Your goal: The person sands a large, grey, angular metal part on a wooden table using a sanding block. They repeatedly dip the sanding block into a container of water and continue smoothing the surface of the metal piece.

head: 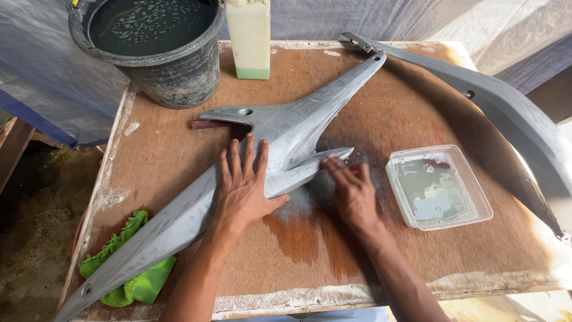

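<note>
My left hand lies flat on the grey fairing panel — its length running seven to one o'clock — right hand fingertips pressing its lower fin.

Daylight was bright, even; came from right, overexposing lower right corner. Soft shadows under hands. Wet sheen on surface. Focus sharp; slight wide-angle bending at edges.

Bare tabletop lies open along the near edge. Farther back, a black bucket, a jug and a water tray obstruct passage.
</note>
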